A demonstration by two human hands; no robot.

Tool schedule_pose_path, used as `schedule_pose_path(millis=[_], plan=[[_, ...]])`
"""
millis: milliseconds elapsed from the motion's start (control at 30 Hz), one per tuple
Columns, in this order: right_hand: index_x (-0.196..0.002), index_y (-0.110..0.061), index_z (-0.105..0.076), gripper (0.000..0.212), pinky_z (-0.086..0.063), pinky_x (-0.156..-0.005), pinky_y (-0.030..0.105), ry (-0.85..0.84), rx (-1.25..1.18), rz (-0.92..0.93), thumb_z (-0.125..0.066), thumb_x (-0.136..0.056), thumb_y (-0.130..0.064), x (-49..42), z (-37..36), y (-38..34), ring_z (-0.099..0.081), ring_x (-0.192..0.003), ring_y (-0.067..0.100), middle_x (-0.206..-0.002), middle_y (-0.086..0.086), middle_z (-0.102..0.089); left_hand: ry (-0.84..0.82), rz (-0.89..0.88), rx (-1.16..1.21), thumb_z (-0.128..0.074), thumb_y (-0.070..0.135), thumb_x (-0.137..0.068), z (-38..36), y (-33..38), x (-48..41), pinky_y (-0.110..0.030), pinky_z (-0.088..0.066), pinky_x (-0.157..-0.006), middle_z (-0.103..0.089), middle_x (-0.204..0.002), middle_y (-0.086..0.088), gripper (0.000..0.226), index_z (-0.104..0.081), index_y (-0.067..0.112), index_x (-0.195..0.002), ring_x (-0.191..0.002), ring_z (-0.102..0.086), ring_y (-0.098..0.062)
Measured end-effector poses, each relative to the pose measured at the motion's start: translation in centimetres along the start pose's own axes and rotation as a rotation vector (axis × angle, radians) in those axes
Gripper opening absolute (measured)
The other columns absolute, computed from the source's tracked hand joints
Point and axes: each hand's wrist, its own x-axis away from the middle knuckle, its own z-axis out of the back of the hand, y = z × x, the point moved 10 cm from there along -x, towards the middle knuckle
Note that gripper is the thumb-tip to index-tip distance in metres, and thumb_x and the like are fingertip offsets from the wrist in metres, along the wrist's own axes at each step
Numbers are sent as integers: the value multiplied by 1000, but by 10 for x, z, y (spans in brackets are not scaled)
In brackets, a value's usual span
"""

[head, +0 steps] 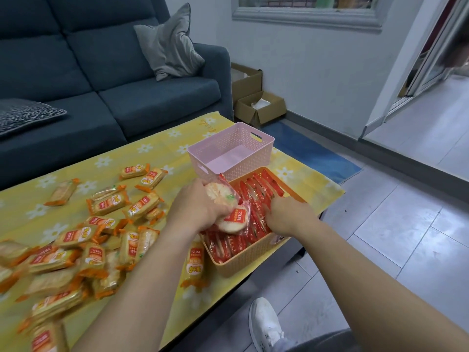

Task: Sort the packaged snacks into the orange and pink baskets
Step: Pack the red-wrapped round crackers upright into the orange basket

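The orange basket [250, 259] stands at the table's right front, packed with upright rows of red-wrapped snacks [264, 189]. My left hand [196, 207] holds a red-wrapped packet of round white crackers [232, 212] over the basket's near left part. My right hand [289, 214] rests in the basket, fingers pressed down among the red packs. Behind it stands the pink basket [256, 139], with nothing visible inside. Many orange-wrapped snacks [106, 224] lie scattered across the table's left half.
A yellow flowered cloth [157, 148] covers the table. A dark blue sofa [106, 80] with grey cushions stands behind it. Cardboard boxes [256, 107] sit on the floor by the wall. My white shoe [265, 323] shows below the table's right edge.
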Motion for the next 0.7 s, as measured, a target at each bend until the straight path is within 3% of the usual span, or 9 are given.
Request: schedule_pose_path(millis=[67,133,267,367,400,467,533,600,700], plan=[[-110,-9,-63,34,-43,-97,45,-102,-9,21,-34,-102,-24,2,-7,1,-58,-80,20,-77,-2,-59,15,17,-2,-92,44,-65,8,-3,1,-46,-54,-92,-63,-128,-3,89,-48,21,-139,-109,-61,-29],[-108,-8,-62,38,-45,-87,39,-125,-34,19,-32,-103,-30,4,-5,4,-60,-81,21,-78,2,-61,11,5,101,-93,39,-65,11,-1,3,-46,-55,-92,-63,-125,-3,87,-49,20,-137,-108,-62,-27],[-94,-20,-63,33,-56,-75,35,354,-336,23,-40,-99,-43,17,63,7,-66,-81,18,-88,-5,-69,-13,-116,385,-95,33,-64,11,28,18,-35,-55,-82,-65,-111,6,75,-52,25,-125,-98,-63,-16],[-101,-30,-67,17,-58,-78,37,150,-970,176,-55,-99,-42,27,68,-13,-71,-85,17,-94,-6,-72,-154,-149,613,-90,20,-73,-7,51,35,-32,-60,-60,-67,-112,0,64,-55,22,-127,-90,-68,-16],[-103,-29,-69,12,-60,-77,39,85,-1032,210,-60,-97,-35,30,67,-18,-73,-85,20,-95,-2,-74,-212,-157,667,-88,17,-76,-14,57,39,-36,-63,-60,-68,-113,-2,62,-55,22,-128,-90,-70,-19],[-103,-28,-69,12,-61,-72,39,177,-969,211,-65,-92,-24,31,74,-8,-72,-81,19,-92,-1,-74,-215,-234,622,-84,24,-82,-18,64,36,-36,-63,-72,-67,-119,-1,59,-56,23,-133,-100,-69,-19],[-105,-28,-67,16,-57,-69,37,403,-840,118,-63,-90,-23,31,91,21,-69,-84,15,-91,-6,-70,-104,-279,461,-78,33,-87,-12,55,23,-30,-60,-78,-61,-126,3,56,-54,25,-137,-111,-63,-17],[-109,-27,-66,20,-57,-72,38,539,-692,4,-62,-90,-27,32,100,47,-67,-86,14,-93,-9,-69,9,-259,181,-71,36,-89,-6,39,11,-41,-56,-92,-57,-133,3,56,-51,28,-140,-117,-59,-21],[-109,-25,-68,23,-58,-72,40,469,-446,-77,-58,-89,-32,24,85,55,-66,-86,18,-93,-6,-71,-118,-181,-75,-78,44,-76,-25,19,6,-47,-51,-100,-55,-139,-3,81,-42,32,-147,-121,-57,-28]])
